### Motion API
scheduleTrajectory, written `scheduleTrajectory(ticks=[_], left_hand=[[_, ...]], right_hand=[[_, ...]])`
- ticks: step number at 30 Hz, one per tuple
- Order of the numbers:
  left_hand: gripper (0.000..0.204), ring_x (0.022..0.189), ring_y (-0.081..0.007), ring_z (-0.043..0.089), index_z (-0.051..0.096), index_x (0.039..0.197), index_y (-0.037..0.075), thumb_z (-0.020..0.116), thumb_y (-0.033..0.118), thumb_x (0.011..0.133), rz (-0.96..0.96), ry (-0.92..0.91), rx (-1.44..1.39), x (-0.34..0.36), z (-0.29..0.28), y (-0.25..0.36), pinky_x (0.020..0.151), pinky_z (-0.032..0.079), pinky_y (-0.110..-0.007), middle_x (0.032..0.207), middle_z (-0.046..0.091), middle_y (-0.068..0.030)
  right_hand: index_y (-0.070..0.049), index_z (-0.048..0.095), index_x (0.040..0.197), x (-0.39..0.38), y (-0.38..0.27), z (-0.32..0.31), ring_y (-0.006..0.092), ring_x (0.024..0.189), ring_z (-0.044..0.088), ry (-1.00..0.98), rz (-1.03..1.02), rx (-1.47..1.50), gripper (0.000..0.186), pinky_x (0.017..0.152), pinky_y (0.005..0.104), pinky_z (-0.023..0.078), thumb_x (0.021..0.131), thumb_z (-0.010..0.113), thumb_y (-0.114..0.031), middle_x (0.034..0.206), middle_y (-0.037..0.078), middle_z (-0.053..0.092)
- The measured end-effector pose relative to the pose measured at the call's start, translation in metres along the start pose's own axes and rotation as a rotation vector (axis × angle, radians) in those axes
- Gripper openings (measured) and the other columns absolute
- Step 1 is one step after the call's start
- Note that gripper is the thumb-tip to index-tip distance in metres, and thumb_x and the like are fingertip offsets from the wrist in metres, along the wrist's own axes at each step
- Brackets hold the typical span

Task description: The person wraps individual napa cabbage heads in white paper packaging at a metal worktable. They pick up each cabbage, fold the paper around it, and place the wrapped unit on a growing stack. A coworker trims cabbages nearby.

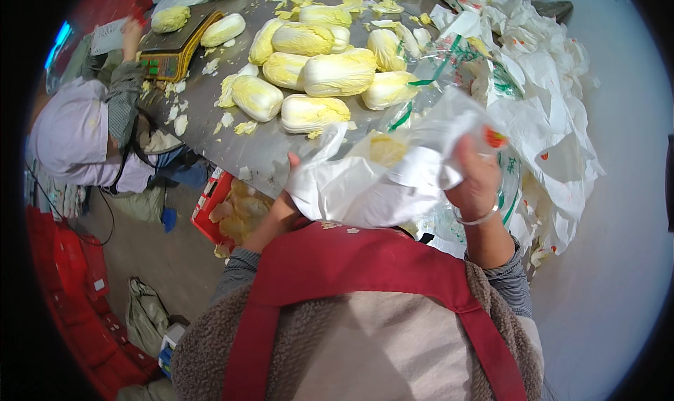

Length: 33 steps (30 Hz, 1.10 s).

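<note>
— Wrapper (382, 190) status?
— White, crumpled, half spread between our hands. Right hand (479, 180) is curled closed on its right side. Left hand (284, 203) is at the left edge, thumb up; the sheet hides the fingers, so we can't tell how firmly we've got it.
— Anything inside?
— Yellow patch (388, 150) shows near the middle. Cabbage inside or behind, can't tell.
— Where are the other cabbages (340, 72)?
— Heaped on the metal surface (225, 143), just beyond the wrapper. Loose wrappers (554, 120) piled to our right.
— So which step are we on?
— Our read: working the wrapper itself, either opening it or closing it round a cabbage.
— Next move needs?
— Both edges under control. If empty, we'd want the mouth wide; if loaded, support from below.
</note>
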<state>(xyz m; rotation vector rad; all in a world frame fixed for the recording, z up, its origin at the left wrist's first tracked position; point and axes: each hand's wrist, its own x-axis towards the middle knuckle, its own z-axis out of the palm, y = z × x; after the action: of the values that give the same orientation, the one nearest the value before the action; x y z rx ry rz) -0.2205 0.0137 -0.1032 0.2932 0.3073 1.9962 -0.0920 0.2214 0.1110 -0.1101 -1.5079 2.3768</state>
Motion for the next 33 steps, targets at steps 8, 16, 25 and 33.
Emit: scheduleTrajectory(ticks=[8,16,25,33], left_hand=[[0.106,0.132,-0.0265,0.028,0.019,0.143,0.008,0.03,0.083,0.068,-0.175,-0.298,0.115,0.038,0.012,-0.024,0.108,0.023,-0.042,0.145,0.027,-0.0118],[0.064,0.124,-0.0237,0.04,0.029,0.139,0.01,0.033,0.054,0.091,0.131,-0.037,0.69,0.072,-0.002,-0.013,0.103,0.033,-0.037,0.136,0.039,-0.0104],[0.092,0.129,-0.026,0.034,0.024,0.141,0.011,0.023,0.077,0.077,0.03,0.05,0.519,0.048,-0.024,-0.032,0.107,0.027,-0.043,0.142,0.032,-0.0105],[0.123,0.135,-0.0263,0.021,0.013,0.144,0.01,0.04,0.089,0.054,-0.3,-0.14,0.04,0.05,0.014,-0.015,0.109,0.017,-0.044,0.148,0.02,-0.01]], right_hand=[[0.001,0.054,0.111,-0.009,-0.022,0.018,0.0257,0.101,0.057,0.046,-0.318,-0.035,0.036,0.09,0.0401,0.045,0.079,0.062,-0.012,0.103,0.01,0.061],[0.0,0.046,0.123,0.018,-0.046,-0.026,0.0246,0.097,0.059,0.215,-0.595,-1.257,0.039,0.079,0.0359,0.049,0.09,0.048,-0.019,0.111,0.014,0.057],[-0.001,0.04,0.128,0.007,-0.069,-0.002,0.0275,0.105,0.05,0.3,-0.788,-0.469,0.049,0.086,0.04,0.043,0.089,0.044,-0.03,0.119,0.015,0.05],[-0.002,0.034,0.131,0.024,-0.09,-0.011,0.0301,0.113,0.043,0.337,-0.825,-0.433,0.058,0.092,0.0437,0.037,0.088,0.041,-0.04,0.126,0.016,0.043]])
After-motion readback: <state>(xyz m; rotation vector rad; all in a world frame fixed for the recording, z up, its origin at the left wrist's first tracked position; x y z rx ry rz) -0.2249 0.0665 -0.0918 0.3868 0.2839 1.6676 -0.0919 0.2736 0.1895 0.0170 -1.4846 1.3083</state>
